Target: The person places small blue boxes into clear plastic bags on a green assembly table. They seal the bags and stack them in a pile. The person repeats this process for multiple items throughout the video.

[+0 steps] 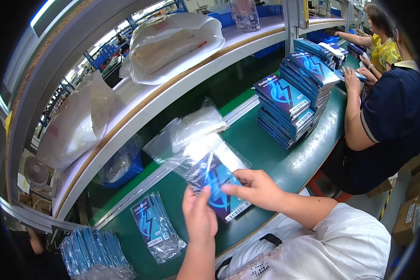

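Observation:
Between both hands is a flat blue box [221,198] with a lightning-bolt picture, its far end in or against a clear plastic bag [191,170]. My left hand [199,217] grips its left edge, thumb on top. My right hand [255,187] pinches the right side, thumb across the front. Just beyond lies a pile of loose clear bags [198,128], bright with glare. Left of my left hand, a few bagged blue boxes [149,221] lie overlapped on the green table [175,186]. A row of bagged boxes [95,252] stands at the lower left.
Tall stacks of blue boxes [282,100] stand to the right, near a co-worker in a dark shirt [392,112]. Another person in yellow [385,49] sits farther back. A raised shelf [247,39] runs along the far side, bearing white sacks [175,46]. A blue bin [126,165] sits beneath it.

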Demonstrator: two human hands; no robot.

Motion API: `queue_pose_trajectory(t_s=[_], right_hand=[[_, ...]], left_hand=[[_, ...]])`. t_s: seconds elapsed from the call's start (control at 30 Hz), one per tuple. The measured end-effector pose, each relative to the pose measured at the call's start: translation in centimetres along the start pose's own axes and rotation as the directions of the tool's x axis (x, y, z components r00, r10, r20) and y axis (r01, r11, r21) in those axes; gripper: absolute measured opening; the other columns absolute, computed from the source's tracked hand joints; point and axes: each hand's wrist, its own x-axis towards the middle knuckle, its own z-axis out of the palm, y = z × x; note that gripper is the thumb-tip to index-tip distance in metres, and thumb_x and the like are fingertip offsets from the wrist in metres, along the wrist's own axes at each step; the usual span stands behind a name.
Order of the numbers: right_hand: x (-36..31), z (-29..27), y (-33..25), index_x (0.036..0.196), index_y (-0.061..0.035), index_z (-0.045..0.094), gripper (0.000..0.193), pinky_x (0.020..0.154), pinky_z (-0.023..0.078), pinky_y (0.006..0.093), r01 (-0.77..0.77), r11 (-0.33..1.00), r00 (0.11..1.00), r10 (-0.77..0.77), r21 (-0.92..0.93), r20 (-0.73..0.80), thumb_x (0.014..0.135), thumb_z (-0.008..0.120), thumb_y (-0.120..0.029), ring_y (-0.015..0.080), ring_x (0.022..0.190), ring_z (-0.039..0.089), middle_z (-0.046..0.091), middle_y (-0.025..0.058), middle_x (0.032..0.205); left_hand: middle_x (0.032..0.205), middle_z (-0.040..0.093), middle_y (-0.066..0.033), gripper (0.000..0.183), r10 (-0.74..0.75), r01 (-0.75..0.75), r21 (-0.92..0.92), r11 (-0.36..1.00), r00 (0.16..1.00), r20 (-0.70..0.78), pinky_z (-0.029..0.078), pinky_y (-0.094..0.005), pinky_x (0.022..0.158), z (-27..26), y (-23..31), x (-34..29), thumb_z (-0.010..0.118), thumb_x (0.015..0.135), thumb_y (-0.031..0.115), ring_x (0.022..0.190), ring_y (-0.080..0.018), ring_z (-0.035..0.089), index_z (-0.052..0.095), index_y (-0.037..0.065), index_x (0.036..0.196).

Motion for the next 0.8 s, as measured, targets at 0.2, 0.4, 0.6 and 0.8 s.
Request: queue_pose_trajectory(t_s=[0.2, 0.4, 0.6, 0.8], right_hand=[[-0.4, -1.4, -3.5, 0.141, -0.0042, 0.033, 0.077, 0.068, 0.051, 0.0299, 0.336, 0.876, 0.94, -0.289, -0.345, 0.183, 0.075, 0.071, -0.009, 0.0211, 0.075, 0.064, 0.065, 0.0183, 0.093], [-2.2, -1.9, -4.5, 0.098, -0.0014, 0.065, 0.029, 0.064, 0.049, 0.031, 0.719, 0.538, 0.578, -0.815, -0.441, -0.053, 0.073, 0.053, 0.009, 0.0224, 0.069, 0.06, 0.06, 0.0135, 0.081], [-2.8, 2.1, -3.6, 0.101, -0.0008, 0.062, 0.021, 0.065, 0.047, 0.0357, 0.821, 0.512, 0.543, -0.563, -0.253, 0.623, 0.081, 0.057, -0.004, 0.0264, 0.07, 0.057, 0.058, 0.0131, 0.089], [-2.4, 2.8, -7.3, 0.12, 0.0046, 0.053, 0.036, 0.081, 0.047, 0.0384, 0.685, 0.661, 0.358, -0.671, 0.306, 0.649, 0.09, 0.054, -0.016, 0.0302, 0.101, 0.056, 0.049, 0.02, 0.12]], left_hand=[[0.117, 0.057, -0.014, 0.029, -0.165, 0.167, -0.063, 0.984, 0.986, 0.027, 0.048, -0.0385, 0.094, 1.2, 1.7, -1.7, 0.048, 0.092, 0.004, 0.105, -0.0227, 0.059, 0.046, -0.001, 0.121], [0.136, 0.042, -0.014, 0.047, -0.377, 0.376, 0.067, 0.924, 0.87, 0.318, 0.041, -0.0441, 0.101, 0.7, -0.1, -2.2, 0.044, 0.098, 0.029, 0.123, -0.0286, 0.046, 0.036, 0.001, 0.135], [0.123, 0.052, -0.0178, 0.053, -0.569, 0.638, -0.252, 0.728, 0.767, 0.297, 0.051, -0.0441, 0.087, -0.4, 0.6, -2.4, 0.038, 0.096, 0.039, 0.106, -0.0309, 0.058, 0.034, 0.004, 0.135], [0.116, 0.055, -0.0187, 0.062, 0.181, -0.114, 0.353, 0.929, 0.97, -0.165, 0.048, -0.0344, 0.084, -1.9, 5.3, -3.5, 0.053, 0.084, 0.018, 0.098, -0.0237, 0.058, 0.031, 0.003, 0.14]])
